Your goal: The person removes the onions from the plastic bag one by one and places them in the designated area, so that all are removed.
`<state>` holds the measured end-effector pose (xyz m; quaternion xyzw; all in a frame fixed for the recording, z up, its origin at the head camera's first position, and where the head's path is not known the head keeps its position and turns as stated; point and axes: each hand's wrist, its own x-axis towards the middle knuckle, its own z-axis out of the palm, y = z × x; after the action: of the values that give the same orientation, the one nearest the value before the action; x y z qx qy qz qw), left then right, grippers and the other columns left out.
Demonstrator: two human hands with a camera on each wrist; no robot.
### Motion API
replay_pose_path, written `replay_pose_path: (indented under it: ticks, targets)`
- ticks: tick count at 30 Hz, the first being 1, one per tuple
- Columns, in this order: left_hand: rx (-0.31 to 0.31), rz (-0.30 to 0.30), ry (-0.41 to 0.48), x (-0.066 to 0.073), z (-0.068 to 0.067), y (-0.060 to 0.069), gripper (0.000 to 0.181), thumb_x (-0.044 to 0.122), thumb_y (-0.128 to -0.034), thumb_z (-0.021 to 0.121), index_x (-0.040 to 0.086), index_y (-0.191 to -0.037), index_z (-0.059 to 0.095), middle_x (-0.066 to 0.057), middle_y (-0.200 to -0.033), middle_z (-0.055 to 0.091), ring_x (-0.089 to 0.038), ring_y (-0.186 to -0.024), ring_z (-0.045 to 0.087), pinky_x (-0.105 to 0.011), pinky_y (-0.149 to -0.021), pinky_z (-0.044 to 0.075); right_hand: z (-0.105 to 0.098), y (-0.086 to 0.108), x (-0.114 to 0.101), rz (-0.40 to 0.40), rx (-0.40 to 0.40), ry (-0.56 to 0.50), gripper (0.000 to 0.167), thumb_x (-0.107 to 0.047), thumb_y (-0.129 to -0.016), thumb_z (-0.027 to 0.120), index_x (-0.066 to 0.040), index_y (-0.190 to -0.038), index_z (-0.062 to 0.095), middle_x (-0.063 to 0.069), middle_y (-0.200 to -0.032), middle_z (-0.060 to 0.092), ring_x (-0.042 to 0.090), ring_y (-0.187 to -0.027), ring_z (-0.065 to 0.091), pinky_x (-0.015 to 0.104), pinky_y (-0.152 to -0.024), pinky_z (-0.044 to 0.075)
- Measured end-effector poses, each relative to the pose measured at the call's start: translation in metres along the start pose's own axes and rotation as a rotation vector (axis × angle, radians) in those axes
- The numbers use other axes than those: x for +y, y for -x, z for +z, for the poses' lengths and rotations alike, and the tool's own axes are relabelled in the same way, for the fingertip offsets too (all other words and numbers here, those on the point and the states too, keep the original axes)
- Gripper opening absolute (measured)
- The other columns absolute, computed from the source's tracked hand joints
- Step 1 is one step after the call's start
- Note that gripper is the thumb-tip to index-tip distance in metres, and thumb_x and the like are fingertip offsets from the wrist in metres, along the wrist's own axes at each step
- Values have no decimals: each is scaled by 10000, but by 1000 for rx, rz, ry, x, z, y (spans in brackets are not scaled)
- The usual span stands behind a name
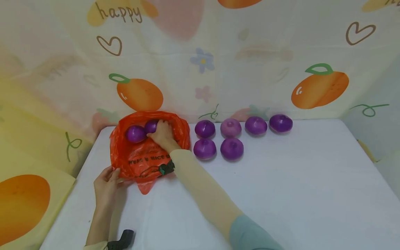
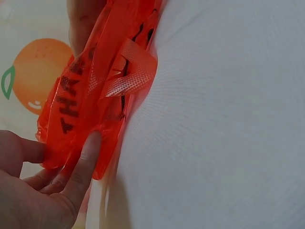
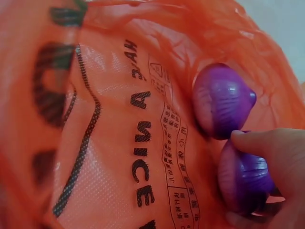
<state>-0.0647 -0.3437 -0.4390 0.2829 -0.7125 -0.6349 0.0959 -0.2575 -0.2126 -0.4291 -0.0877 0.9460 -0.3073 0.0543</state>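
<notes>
A red plastic bag point(image 1: 147, 154) with black print lies spread on the table, its mouth wide. Inside it, a purple onion point(image 1: 136, 134) touches or nearly touches a second onion point(image 1: 151, 126). My right hand point(image 1: 163, 133) reaches into the bag and holds that second onion; in the right wrist view its thumb lies on the onion's upper side point(image 3: 245, 179). At the bag's near left edge, my left hand point(image 1: 106, 184) pinches the plastic between thumb and fingers, as the left wrist view also shows.
To the bag's right stand several more purple onions point(image 1: 232, 149) in two rows on the white table point(image 1: 297, 191); one, the pinkish onion point(image 1: 231, 128), is paler. A patterned cloth point(image 1: 175, 62) hangs behind. A black device point(image 1: 122, 240) sits at the left wrist.
</notes>
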Motion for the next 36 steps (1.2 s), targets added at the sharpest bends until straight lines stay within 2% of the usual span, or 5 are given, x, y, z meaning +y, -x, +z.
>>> replay_pose_path:
  ticks: [8,13,19,28,36]
  targets:
    - [36,33,10,7,9,-4,458,243,-1018,522,19,-1415,483,120,-946,645,-37,-719,666,-173,-682,564,-20,10,1,-26,-12,16,726,-484,-804,773,-69,-1329,492,71,-1262,590,210,-1129,607,316,-975,499]
    - [32,29,-36,11,11,-4,476,276,-1022,507,41,-1434,464,109,-984,624,-27,-760,653,-147,-710,550,-37,22,-2,-123,-45,31,735,-481,-805,774,-82,-1344,473,59,-1262,593,193,-1117,607,323,-958,512]
    - [37,17,3,6,13,-6,448,212,-1022,511,17,-1422,469,168,-909,630,-19,-719,654,-167,-692,562,-55,42,-1,-200,-72,-2,789,-468,-815,770,-109,-1423,419,41,-1328,553,174,-1159,581,309,-976,502]
    - [67,6,7,1,8,-1,492,240,-1018,513,89,-1478,428,78,-1048,602,-8,-731,644,-153,-670,555,-73,56,29,-414,-160,-45,846,-439,-846,749,-107,-1506,338,50,-1480,444,189,-1320,460,343,-1084,411]
    - [82,14,28,2,4,-4,475,210,-1019,511,60,-1465,444,134,-956,602,-1,-705,630,-161,-643,558,-97,72,48,-519,-152,-80,847,-476,-819,763,-128,-1493,385,20,-1462,470,175,-1300,480,351,-1077,419]
